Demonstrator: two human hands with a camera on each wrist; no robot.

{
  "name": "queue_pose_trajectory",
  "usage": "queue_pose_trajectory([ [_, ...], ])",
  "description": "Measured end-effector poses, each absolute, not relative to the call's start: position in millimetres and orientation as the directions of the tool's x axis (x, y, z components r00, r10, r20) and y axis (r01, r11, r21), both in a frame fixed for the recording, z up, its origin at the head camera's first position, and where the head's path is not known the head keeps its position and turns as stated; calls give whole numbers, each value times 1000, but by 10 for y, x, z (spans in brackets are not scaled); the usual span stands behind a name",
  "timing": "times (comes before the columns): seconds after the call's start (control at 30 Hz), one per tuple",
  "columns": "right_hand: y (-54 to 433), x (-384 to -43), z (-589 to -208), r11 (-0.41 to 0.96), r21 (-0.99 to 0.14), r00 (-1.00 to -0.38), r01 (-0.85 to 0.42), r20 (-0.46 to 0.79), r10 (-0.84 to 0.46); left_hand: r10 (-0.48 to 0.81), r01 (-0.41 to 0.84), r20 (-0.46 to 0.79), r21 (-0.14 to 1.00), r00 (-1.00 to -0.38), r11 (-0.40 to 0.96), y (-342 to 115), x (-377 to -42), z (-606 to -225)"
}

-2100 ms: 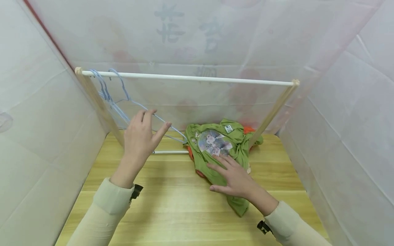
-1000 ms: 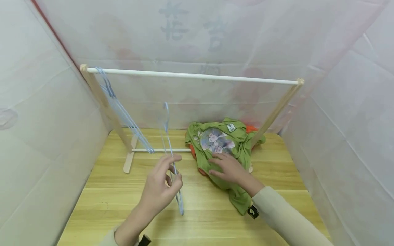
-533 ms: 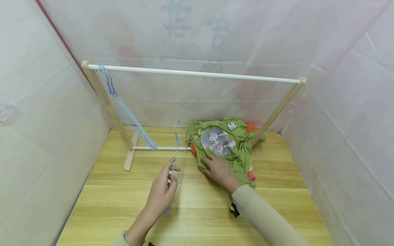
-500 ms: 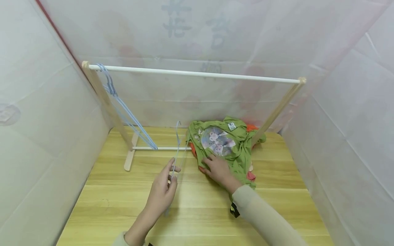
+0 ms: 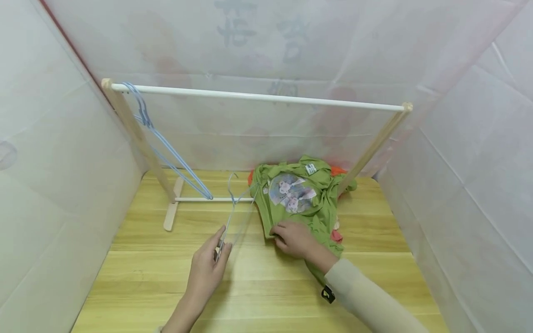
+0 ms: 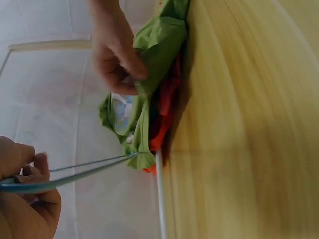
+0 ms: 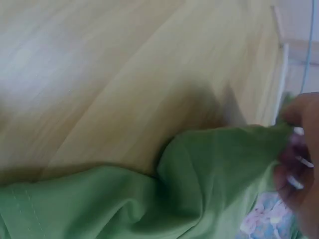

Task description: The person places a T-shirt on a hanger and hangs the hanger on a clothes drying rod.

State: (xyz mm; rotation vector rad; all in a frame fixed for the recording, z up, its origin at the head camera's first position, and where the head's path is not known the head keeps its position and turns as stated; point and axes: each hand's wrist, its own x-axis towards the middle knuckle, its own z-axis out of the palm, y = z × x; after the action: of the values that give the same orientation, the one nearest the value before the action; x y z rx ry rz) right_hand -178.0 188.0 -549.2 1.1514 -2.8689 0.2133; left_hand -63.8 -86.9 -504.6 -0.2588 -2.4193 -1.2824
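Observation:
My left hand (image 5: 206, 268) holds a light-blue clothes hanger (image 6: 82, 177) by one side, thumb and fingers closed on it. The hanger's hook points up toward the back, and its far end overlaps the left edge of a green T-shirt (image 5: 322, 217) in the head view. That shirt lies crumpled, with a printed round picture and a white label on it. My right hand (image 5: 296, 240) pinches the shirt's near edge with curled fingers. In the right wrist view the green cloth (image 7: 199, 174) is drawn up into folds toward the fingers. Orange-red cloth (image 6: 162, 119) shows beneath the green shirt.
A clothes rack with a white top bar (image 5: 258, 96) and wooden posts (image 5: 139, 138) stands at the back of the wooden table (image 5: 266, 296). Several blue hangers (image 5: 175, 155) hang at its left end. Pale fabric walls (image 5: 466, 175) enclose the table on the sides and back.
My left hand reached to the rack, took a hanger off the bar and brought it down beside the shirt, tilting it. My right hand moved onto the shirt and gripped its near edge.

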Motion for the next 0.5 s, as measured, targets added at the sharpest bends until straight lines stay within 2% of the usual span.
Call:
queue_pose_trajectory([
  [0.1, 1848, -1796, -5505, 734, -126, -734, -667, -57, -677, -28, 320, 406, 759, -914, 567, -893, -606, -5094],
  [0.2, 1779, -1891, -5500, 749, -170, -744, -640, -108, -660, -38, 303, 389, 773, -921, 558, -908, -559, -5136],
  [0.33, 1585, -2131, -5416, 747, -207, -760, -632, -25, -650, -55, 294, 384, 782, -922, 549, -934, -502, -5180],
  [0.5, 1328, -2476, -5377, 752, -170, -771, -637, 126, -625, -64, 299, 393, 786, -917, 541, -954, -454, -5231],
])
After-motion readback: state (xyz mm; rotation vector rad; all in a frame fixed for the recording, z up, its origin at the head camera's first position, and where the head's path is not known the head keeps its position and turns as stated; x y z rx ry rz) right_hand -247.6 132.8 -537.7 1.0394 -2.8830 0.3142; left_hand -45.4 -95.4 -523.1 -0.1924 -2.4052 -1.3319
